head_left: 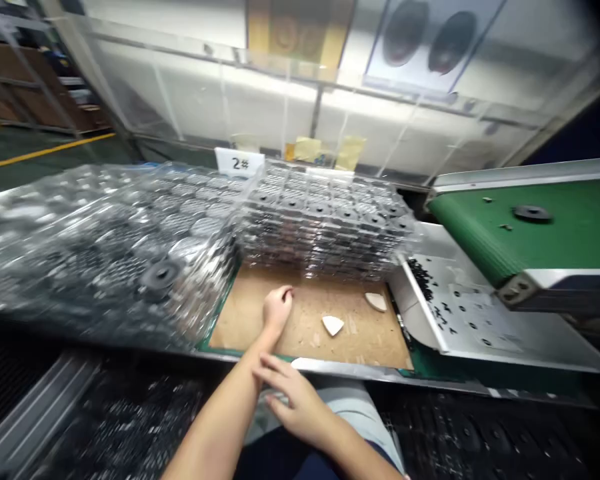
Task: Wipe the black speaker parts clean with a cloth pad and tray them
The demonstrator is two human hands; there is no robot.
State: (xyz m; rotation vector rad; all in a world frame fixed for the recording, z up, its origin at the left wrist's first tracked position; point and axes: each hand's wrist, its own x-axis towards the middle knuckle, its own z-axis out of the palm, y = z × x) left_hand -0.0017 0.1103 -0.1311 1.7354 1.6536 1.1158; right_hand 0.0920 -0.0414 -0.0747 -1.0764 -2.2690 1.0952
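Curled closed, your left hand (277, 308) rests on the board (365, 340) — trays (325, 227) stacked just beyond it. Your right hand (297, 400), fingers spread and empty, lies against the left forearm.

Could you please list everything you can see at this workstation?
left trays: one stack, clear, left of the board
back trays: one stack, clear, behind the board
label: one, white, marked 2#, on top where the stacks meet
tray disc: one, black, on the left trays
board: one, brown, bench centre
wedges: two, white, on the board
chute: one, grey metal, right of the board, with small black parts on it
belt: one, green, far right
belt disc: one, black, on the belt
left hand: one, fingers curled, on the board
right hand: one, fingers spread, touching the left forearm
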